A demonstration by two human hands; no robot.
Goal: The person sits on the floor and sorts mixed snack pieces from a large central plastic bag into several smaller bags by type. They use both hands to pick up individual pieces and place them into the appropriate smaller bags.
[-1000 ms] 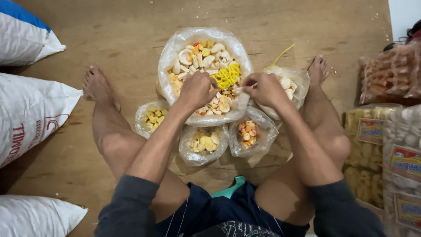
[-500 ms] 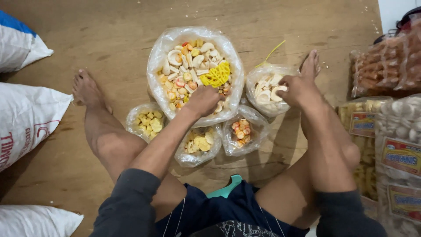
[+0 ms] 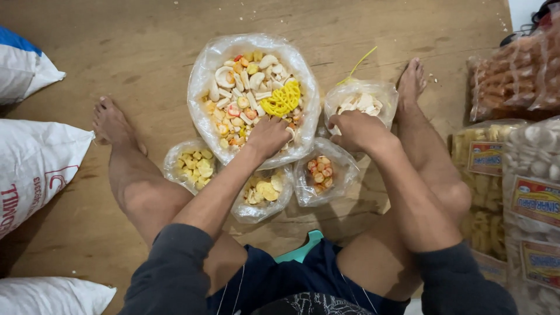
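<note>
Right hand [image 3: 357,129] has come back from inside the small bag of white crackers [image 3: 361,102] to that bag's near rim; left hand [image 3: 267,135] has barely shifted. Person sits on the wooden floor [image 3: 134,52], legs spread, bags between them. White sacks [image 3: 35,160] along the left side, packaged snack bags [image 3: 519,192] stacked at the right. Large clear bag of mixed crackers [image 3: 254,96] sits centre, open, a yellow lattice cracker [image 3: 282,100] on top. Left hand rests inside its near edge, fingers curled down among the pieces; whether they grip one, cannot tell. Right fingers are curled and hidden; grip unclear. Three smaller bags in front: yellow cubes [image 3: 192,165], yellow rounds [image 3: 263,191], orange pieces [image 3: 322,171].
</note>
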